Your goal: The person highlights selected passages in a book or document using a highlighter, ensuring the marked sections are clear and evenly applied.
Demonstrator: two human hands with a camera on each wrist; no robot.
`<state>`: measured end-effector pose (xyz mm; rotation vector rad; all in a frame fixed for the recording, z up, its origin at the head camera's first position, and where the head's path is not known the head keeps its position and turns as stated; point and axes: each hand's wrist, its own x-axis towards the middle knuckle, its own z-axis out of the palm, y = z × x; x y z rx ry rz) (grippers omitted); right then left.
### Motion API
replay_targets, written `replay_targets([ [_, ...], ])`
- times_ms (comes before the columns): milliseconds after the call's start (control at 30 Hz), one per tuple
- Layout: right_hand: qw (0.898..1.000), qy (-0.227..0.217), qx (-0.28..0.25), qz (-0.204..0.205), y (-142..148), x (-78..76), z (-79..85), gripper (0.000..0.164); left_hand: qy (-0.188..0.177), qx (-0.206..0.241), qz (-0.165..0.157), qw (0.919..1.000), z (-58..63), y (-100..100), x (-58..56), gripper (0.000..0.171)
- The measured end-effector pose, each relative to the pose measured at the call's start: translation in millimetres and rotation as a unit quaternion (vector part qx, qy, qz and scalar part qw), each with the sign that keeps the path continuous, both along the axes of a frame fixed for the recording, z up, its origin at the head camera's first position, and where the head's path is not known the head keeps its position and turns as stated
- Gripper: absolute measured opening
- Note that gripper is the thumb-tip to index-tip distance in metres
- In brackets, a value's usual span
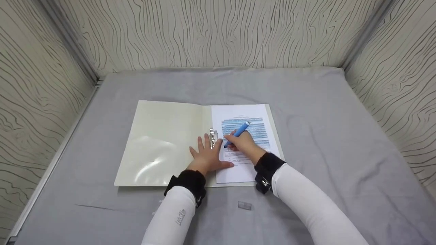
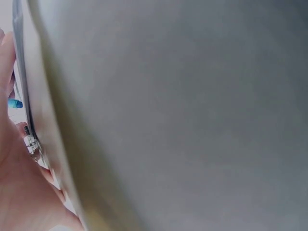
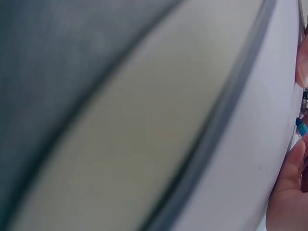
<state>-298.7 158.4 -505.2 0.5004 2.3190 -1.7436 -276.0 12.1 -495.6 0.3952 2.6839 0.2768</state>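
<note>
My right hand (image 1: pixel 243 143) pinches a blue marker (image 1: pixel 241 129), tilted so that its tip meets the printed page (image 1: pixel 238 175) near the left margin. Many text lines in the page's upper and middle part are covered in blue; the lower lines are plain. My left hand (image 1: pixel 207 158) rests with fingers spread across the folder's spine, its thumb on the page. The cream folder (image 1: pixel 163 126) lies open, its metal clip (image 1: pixel 213 136) showing by the left fingertips. In the right wrist view, the marker's dark blue tip (image 3: pixel 299 123) shows at the far right edge.
A small grey translucent block (image 1: pixel 244 205) lies on the grey cloth (image 1: pixel 313 136) in front of the folder. Wood-patterned panels (image 1: pixel 218 34) stand at the back and both sides. A dark streak (image 1: pixel 94 207) marks the cloth at front left.
</note>
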Motion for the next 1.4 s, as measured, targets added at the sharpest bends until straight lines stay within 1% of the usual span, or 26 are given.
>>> replay_targets([
  [167, 1.0, 0.009, 0.001, 0.002, -0.9, -0.7, 1.5, 0.017, -0.002, 0.004, 0.005, 1.0, -0.2, -0.3, -1.6, 0.097],
  [467, 1.0, 0.009, -0.002, -0.009, 2.5, 0.9, 3.0, 0.017, 0.001, 0.003, 0.001, 1.0, -2.2, 1.2, -2.5, 0.098],
  [733, 1.0, 0.006, 0.006, -0.011, 6.5, 0.9, 0.4, 0.018, -0.001, 0.002, -0.001, 1.0, -0.7, 1.7, -2.0, 0.097],
  [1000, 1.0, 0.007, 0.002, -0.022, 9.9, 1.1, -1.1, 0.017, -0.004, 0.005, -0.005, 1.0, -0.6, 1.3, -1.7, 0.098],
  [1200, 1.0, 0.011, -0.003, -0.022, 10.5, 2.1, -0.4, 0.017, -0.002, 0.006, -0.005, 1.0, -1.4, 0.5, -1.6, 0.099],
  [1400, 1.0, 0.016, 0.007, -0.017, 12.4, 2.4, -1.2, 0.017, 0.0, 0.008, -0.001, 1.0, -2.0, -0.8, -0.9, 0.099],
])
